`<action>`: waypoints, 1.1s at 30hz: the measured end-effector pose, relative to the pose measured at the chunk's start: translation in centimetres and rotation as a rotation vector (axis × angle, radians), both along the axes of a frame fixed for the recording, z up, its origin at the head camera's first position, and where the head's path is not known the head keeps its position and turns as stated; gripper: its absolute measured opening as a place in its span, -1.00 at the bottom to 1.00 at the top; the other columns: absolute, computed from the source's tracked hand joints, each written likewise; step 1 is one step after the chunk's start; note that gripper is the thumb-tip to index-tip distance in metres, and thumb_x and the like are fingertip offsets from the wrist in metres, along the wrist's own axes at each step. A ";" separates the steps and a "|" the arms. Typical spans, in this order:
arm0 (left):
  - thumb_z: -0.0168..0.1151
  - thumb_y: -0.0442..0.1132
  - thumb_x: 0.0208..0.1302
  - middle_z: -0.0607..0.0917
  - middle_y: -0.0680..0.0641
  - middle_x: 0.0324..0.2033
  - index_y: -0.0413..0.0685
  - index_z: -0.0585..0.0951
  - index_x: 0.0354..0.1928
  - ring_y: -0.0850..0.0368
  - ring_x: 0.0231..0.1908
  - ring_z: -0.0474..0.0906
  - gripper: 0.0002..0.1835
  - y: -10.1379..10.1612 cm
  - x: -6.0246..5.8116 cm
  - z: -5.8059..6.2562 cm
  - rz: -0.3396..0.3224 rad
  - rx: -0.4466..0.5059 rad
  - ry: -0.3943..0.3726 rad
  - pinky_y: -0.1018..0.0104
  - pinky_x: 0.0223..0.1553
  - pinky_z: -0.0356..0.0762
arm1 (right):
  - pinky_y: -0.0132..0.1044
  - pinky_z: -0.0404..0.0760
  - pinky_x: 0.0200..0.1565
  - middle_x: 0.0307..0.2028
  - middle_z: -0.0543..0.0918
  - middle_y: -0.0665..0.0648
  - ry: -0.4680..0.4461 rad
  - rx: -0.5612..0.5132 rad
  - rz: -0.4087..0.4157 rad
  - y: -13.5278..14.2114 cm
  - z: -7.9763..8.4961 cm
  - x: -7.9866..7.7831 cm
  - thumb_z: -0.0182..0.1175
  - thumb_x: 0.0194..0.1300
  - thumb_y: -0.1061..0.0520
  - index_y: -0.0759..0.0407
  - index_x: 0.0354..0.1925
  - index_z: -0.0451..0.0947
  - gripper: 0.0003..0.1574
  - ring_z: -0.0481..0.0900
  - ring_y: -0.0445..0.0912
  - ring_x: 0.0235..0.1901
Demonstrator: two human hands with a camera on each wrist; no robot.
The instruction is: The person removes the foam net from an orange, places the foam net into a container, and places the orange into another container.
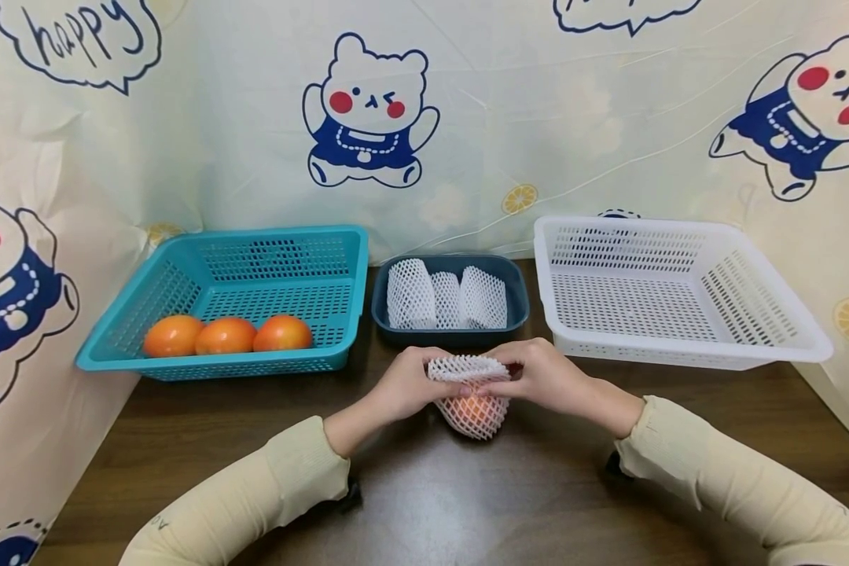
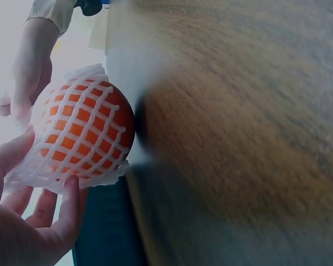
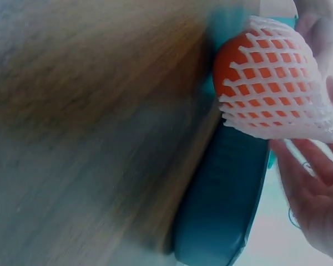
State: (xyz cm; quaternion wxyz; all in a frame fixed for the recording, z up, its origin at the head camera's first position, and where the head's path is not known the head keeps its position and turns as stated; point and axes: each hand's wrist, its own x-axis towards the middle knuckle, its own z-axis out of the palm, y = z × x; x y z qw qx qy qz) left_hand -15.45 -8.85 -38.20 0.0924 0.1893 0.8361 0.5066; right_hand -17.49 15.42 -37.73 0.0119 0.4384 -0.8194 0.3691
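Above the table's middle, a white foam net sleeve surrounds a round orange-red fruit. My left hand pinches the sleeve's upper rim from the left, thumb in front. On the other side my right hand pinches the same rim, its thumb also in front. In the left wrist view, the fruit's lower end shows bare past the net's edge. The right wrist view shows the net stretched over most of the fruit, loose folds bunched by the fingers.
Three similar fruits sit along the front of a teal basket at left. Behind the hands, a dark blue tray contains several rolled foam nets. A white basket stands at right, against the patterned cloth.
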 end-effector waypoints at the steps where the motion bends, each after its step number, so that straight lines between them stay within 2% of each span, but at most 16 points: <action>1: 0.60 -0.24 0.09 0.77 0.02 -0.29 -0.18 0.77 -0.15 0.25 -0.29 0.59 -0.70 0.0 0.0 0.0 0.007 0.000 -0.002 0.32 -0.23 0.58 | -0.15 0.71 -0.25 -0.18 0.77 0.04 -0.026 0.022 -0.005 0.0 0.0 0.0 0.57 0.12 0.13 0.22 -0.10 0.74 -0.62 0.68 -0.17 -0.25; 4: 0.59 -0.23 0.11 0.76 0.03 -0.33 -0.19 0.76 -0.17 0.24 -0.35 0.56 -0.72 -0.1 0.0 0.0 0.024 -0.005 -0.010 0.34 -0.29 0.56 | -0.19 0.72 -0.22 -0.17 0.75 0.03 -0.117 0.082 -0.010 0.1 0.0 0.0 0.58 0.11 0.04 0.26 -0.02 0.68 -0.47 0.66 -0.20 -0.26; 8: 0.58 -0.21 0.13 0.75 0.04 -0.36 -0.18 0.75 -0.19 0.24 -0.38 0.55 -0.73 -0.2 -0.1 0.0 0.023 0.006 -0.021 0.34 -0.31 0.55 | -0.27 0.71 -0.19 -0.19 0.76 0.03 -0.170 0.085 0.010 0.2 -0.2 -0.1 0.58 0.12 0.05 0.30 -0.03 0.68 -0.48 0.67 -0.24 -0.24; 16: 0.56 -0.21 0.15 0.75 0.03 -0.36 -0.21 0.75 -0.16 0.23 -0.38 0.55 -0.72 -0.5 -0.1 0.1 0.039 0.051 -0.029 0.31 -0.31 0.56 | -0.28 0.72 -0.27 -0.33 0.77 -0.08 -0.162 -0.001 0.003 -0.1 -0.5 0.0 0.58 0.11 0.10 0.18 -0.22 0.76 -0.71 0.68 -0.30 -0.34; 20: 0.53 -0.19 0.19 0.77 0.00 -0.31 -0.21 0.75 -0.12 0.21 -0.34 0.60 -0.71 -0.6 0.0 0.2 0.036 0.051 -0.035 0.29 -0.26 0.60 | -0.36 0.66 -0.35 -0.40 0.75 -0.15 -0.114 -0.017 -0.007 -0.2 -0.4 0.1 0.59 0.07 0.11 0.12 -0.28 0.79 -0.77 0.59 -0.34 -0.42; 23: 0.57 -0.11 0.15 0.76 -0.02 -0.13 -0.18 0.72 0.01 0.13 -0.12 0.62 -0.57 -0.7 0.0 0.3 0.054 -0.011 -0.036 0.18 -0.05 0.60 | -0.38 0.61 -0.41 -0.42 0.75 -0.14 -0.070 -0.023 -0.010 -0.1 -0.2 0.1 0.60 0.05 0.14 0.12 -0.32 0.79 -0.79 0.52 -0.34 -0.46; 27: 0.65 -0.09 0.02 0.68 -0.07 0.09 -0.17 0.64 0.19 0.05 0.11 0.55 -0.32 -0.9 -0.1 0.2 0.011 -0.101 -0.048 0.07 0.16 0.51 | -0.30 0.67 -0.37 -0.35 0.78 -0.07 -0.054 -0.044 -0.009 0.0 0.0 0.1 0.59 0.06 0.21 0.14 -0.30 0.79 -0.81 0.60 -0.32 -0.41; 30: 0.65 -0.15 0.01 0.71 -0.05 0.00 -0.19 0.62 0.18 0.10 -0.01 0.59 -0.33 -1.1 0.0 0.2 -0.056 -0.095 -0.074 0.14 0.08 0.56 | -0.16 0.72 -0.31 -0.27 0.79 -0.03 -0.084 -0.041 -0.015 0.0 0.1 0.2 0.58 0.07 0.21 0.18 -0.19 0.78 -0.71 0.67 -0.24 -0.33; 33: 0.63 -0.18 0.05 0.74 0.00 -0.13 -0.17 0.66 0.10 0.16 -0.15 0.60 -0.44 -1.2 0.0 0.3 -0.066 -0.064 -0.102 0.21 -0.03 0.58 | -0.10 0.74 -0.24 -0.21 0.78 0.03 -0.133 -0.004 -0.018 0.1 0.0 0.1 0.59 0.07 0.17 0.26 -0.09 0.73 -0.57 0.68 -0.20 -0.27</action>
